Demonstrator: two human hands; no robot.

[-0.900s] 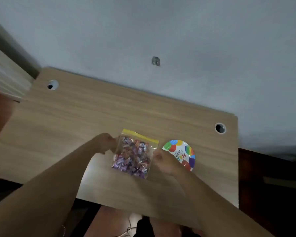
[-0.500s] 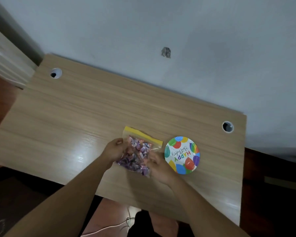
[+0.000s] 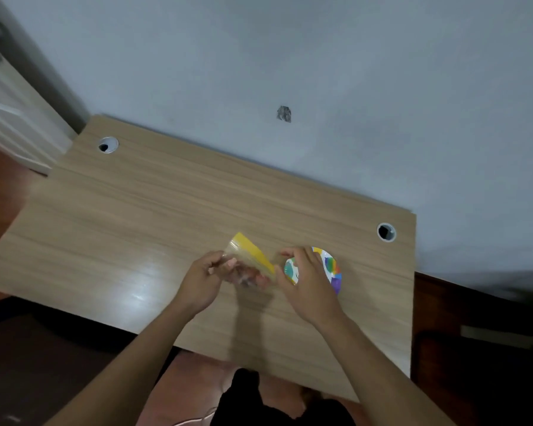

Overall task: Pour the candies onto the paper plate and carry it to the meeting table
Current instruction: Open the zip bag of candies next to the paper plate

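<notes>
A clear zip bag of candies [image 3: 250, 262] with a yellow seal strip is lifted a little off the wooden desk [image 3: 136, 226] and tilted; motion blurs the candies inside. My left hand [image 3: 205, 276] grips its left side. My right hand [image 3: 305, 279] pinches the bag's right end by the yellow strip. A colourful birthday paper plate [image 3: 331, 265] lies flat on the desk just right of the bag, mostly hidden under my right hand. I see no candies on the plate's visible part.
The desk stands against a grey wall [image 3: 290, 72] and has a cable hole at the back left [image 3: 108, 145] and at the back right [image 3: 386, 232]. A pale door [image 3: 6, 112] is at the left, and dark furniture [image 3: 474, 333] stands to the desk's right.
The bag, flat on the desk before, has been raised and turned with its yellow strip up. My right hand moved right over the plate. The camera shifted, so the desk sits differently in view.
</notes>
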